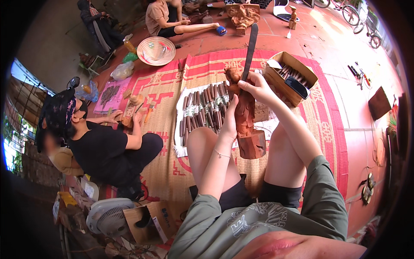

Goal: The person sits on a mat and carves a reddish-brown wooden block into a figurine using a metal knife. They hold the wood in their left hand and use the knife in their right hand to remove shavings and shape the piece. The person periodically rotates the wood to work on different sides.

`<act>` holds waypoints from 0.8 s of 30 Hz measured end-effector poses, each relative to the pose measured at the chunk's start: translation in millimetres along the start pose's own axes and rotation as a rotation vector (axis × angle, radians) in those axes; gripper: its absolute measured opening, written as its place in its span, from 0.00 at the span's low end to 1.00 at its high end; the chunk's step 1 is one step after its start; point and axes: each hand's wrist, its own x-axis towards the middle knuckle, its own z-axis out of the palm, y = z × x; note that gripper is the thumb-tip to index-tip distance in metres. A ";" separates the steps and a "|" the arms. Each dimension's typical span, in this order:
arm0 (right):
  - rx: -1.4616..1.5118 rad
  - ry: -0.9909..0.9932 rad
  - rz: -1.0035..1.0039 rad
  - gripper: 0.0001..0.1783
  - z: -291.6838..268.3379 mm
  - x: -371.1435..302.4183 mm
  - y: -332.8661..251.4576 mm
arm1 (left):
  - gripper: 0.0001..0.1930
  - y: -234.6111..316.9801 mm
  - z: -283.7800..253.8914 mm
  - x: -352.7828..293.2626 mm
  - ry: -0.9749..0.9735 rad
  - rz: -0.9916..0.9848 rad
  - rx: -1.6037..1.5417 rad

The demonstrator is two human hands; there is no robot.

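Note:
A reddish-brown carved wooden figure (246, 113) stands upright between my knees, on a rough block base that is part of it. My left hand (231, 118) is closed around the figure's side, with the fingers partly hidden behind it. My right hand (257, 88) grips the lower end of a long, dark, flat file (251, 47) beside the figure's upper part. The file points up and away from me, and its lower end is hidden by the hand and the carving. Just left of the figure, several wood-handled carving tools (206, 108) lie in rows on a white cloth (177, 142).
An open cardboard box (297, 97) of more handled tools stands right of my hands on the red-patterned mat (330, 142). At left, a co-worker in black (101, 140) handles a wooden piece. A woven basket (144, 48), fan (112, 216) and another carton (148, 224) sit around.

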 end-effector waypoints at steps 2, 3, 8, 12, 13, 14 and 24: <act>0.033 -0.057 0.073 0.16 -2.0 1.0 0.6 | 0.28 0.2 -0.6 0.1 0.017 0.002 0.005; 0.070 -0.075 0.069 0.17 -2.0 0.1 0.3 | 0.28 0.2 -1.2 0.2 0.015 -0.013 -0.015; 0.129 -0.089 -0.028 0.17 -0.5 0.0 0.7 | 0.28 0.9 -2.0 0.8 -0.004 -0.038 -0.040; 0.035 0.015 -0.062 0.16 1.6 3.1 7.6 | 0.28 1.2 -0.6 0.2 0.008 -0.057 -0.058; -0.012 0.033 -0.060 0.16 2.7 4.0 5.3 | 0.28 1.0 -0.4 0.0 0.012 -0.051 -0.057; 0.029 0.013 -0.040 0.16 2.9 2.5 2.9 | 0.28 0.4 -1.4 0.4 0.015 -0.045 -0.058; 0.047 0.031 -0.078 0.16 4.6 -2.2 -9.5 | 0.28 4.9 11.0 -3.0 -0.030 0.007 -0.048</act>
